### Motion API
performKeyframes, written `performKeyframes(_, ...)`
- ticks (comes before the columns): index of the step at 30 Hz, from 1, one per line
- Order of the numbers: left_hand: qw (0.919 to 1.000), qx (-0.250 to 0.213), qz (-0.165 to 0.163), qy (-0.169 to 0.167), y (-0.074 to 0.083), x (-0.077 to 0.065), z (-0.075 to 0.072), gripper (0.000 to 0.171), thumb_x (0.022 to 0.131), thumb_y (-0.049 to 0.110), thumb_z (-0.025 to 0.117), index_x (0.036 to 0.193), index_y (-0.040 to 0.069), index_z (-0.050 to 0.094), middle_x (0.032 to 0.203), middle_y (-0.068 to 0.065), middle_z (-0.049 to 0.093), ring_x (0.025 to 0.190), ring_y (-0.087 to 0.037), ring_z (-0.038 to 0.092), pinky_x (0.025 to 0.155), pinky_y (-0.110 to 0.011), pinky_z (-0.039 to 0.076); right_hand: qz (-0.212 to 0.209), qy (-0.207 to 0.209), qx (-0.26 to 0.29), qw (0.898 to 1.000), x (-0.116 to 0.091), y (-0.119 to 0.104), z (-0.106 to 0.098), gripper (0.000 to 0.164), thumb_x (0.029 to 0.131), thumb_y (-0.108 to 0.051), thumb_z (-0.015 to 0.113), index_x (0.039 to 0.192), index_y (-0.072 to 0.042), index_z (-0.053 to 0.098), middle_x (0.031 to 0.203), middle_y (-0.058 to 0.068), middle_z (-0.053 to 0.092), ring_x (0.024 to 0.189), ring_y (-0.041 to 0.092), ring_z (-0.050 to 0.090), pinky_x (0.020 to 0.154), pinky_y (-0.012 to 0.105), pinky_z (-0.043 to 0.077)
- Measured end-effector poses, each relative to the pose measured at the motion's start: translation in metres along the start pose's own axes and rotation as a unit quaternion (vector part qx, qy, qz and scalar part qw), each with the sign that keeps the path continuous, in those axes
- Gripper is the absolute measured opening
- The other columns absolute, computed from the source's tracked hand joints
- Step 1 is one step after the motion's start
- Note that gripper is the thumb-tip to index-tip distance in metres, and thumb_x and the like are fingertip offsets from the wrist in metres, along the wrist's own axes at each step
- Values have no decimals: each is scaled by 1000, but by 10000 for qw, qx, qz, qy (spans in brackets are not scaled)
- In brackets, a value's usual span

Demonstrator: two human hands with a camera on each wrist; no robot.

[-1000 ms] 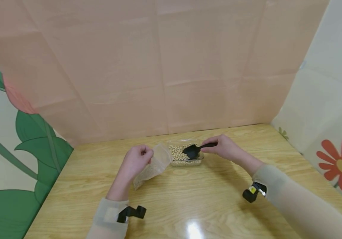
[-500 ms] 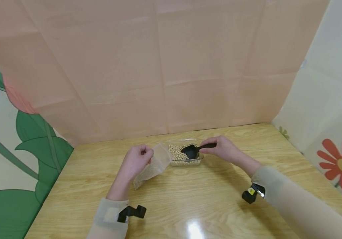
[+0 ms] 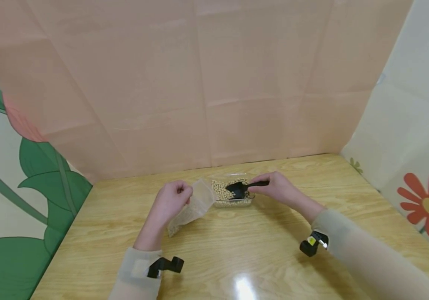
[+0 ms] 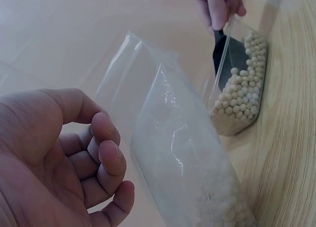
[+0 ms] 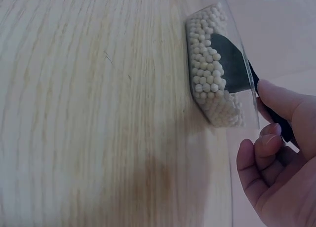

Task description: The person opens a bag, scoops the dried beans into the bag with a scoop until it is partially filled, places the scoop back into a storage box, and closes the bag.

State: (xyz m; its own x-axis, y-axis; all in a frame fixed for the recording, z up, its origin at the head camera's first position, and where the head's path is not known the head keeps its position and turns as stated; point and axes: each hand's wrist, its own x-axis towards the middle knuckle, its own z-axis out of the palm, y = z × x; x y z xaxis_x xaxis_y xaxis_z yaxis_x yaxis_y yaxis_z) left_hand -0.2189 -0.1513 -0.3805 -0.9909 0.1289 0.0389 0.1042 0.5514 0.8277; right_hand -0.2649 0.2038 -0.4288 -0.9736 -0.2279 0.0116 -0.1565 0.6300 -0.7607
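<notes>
My left hand (image 3: 170,199) pinches the upper edge of a clear plastic bag (image 3: 196,204), which hangs tilted with its lower corner by the table. Round pale beads (image 4: 224,202) lie in the bottom of the bag. Between thumb and fingers, my right hand (image 3: 277,186) grips the handle of a black scoop (image 3: 238,190). The scoop's blade dips into more pale beads (image 5: 205,69) inside a clear rectangular container (image 3: 233,203), just right of the bag. In the right wrist view the blade shows through the container's side, partly buried among the beads.
The wooden table (image 3: 214,258) runs back to a pink-covered wall (image 3: 199,104). A painted flower panel (image 3: 420,166) borders the right side and a leaf-patterned one (image 3: 49,200) the left. Black camera mounts (image 3: 165,266) sit on both forearms.
My right hand and the scoop have shifted slightly left, the blade moving further across the beads in the container. My left hand and the bag have stayed nearly still.
</notes>
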Motion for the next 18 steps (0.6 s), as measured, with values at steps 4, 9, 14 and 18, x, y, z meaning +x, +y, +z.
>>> performKeyframes(4, 10000, -19, 27, -7, 0, 0, 0, 24, 102, 16, 57, 82, 10, 68, 77, -8, 65, 54, -17, 32, 54, -33, 32, 177, -40, 168, 9997, 0, 0, 4, 40, 98, -40, 85, 128, -14, 83, 137, 15, 75, 71, 9, 45, 64, 32, 42)
performKeyframes(9, 10000, -42, 35, -6, -2, -1, 0, 23, 102, 16, 57, 83, 11, 68, 77, -8, 65, 54, -17, 32, 54, -33, 32, 313, -26, 283, 9991, -1, -1, 11, 40, 98, -40, 85, 129, -15, 83, 131, 10, 78, 85, 12, 60, 76, 33, 50)
performKeyframes(14, 10000, -57, 29, -10, -2, -1, -1, 23, 102, 16, 57, 83, 11, 68, 77, -8, 65, 54, -17, 32, 54, -33, 32, 440, 67, 383, 9983, -1, -4, 19, 43, 97, -40, 86, 132, -14, 82, 132, 13, 77, 94, 27, 71, 83, 39, 55)
performKeyframes(18, 10000, -47, 33, 12, -2, -2, -2, 23, 102, 16, 57, 83, 11, 68, 76, -7, 65, 54, -17, 33, 53, -33, 32, 527, -3, 592, 9969, 0, -5, 24, 46, 98, -40, 85, 134, -12, 80, 132, 14, 77, 92, 26, 72, 83, 42, 58)
